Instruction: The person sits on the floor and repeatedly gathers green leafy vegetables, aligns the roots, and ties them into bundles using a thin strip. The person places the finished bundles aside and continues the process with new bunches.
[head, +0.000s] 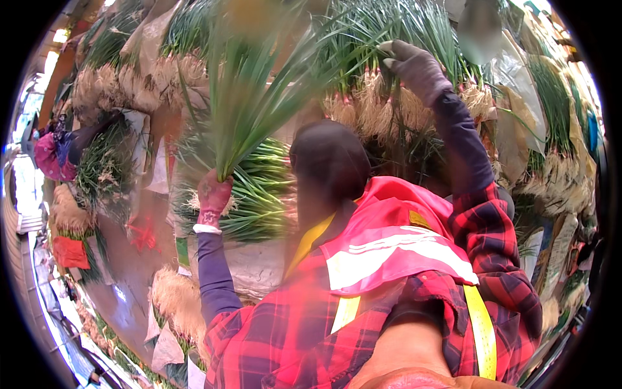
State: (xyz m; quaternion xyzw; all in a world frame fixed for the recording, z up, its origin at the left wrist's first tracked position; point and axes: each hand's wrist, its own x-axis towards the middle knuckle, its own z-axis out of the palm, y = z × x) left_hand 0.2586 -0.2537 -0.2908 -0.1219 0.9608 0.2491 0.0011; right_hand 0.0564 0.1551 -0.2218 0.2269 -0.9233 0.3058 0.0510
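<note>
My left hand [214, 197], in a reddish patterned glove, grips the lower stems of a bunch of spring onions [243, 107]. Its long green leaves fan upward, and pale roots stick out beside the palm. Below and behind that bunch lies a pile of spring onions [265, 187], with stems pointing right. My right hand [418, 73], in a grey glove with pale fingertips, is raised at the upper right. Its fingertips are among leaf ends, in front of standing spring onions [374, 107] with hanging roots; whether they pinch a leaf is unclear.
My knee [330, 170] in dark cloth rises between the hands. More rooted bundles [102, 87] stand at the upper left. A person [56, 150] in pink is at the far left near loose greens [104, 170]. Plastic sheeting [520, 92] hangs on the right. A red scrap [144, 236] lies on the floor.
</note>
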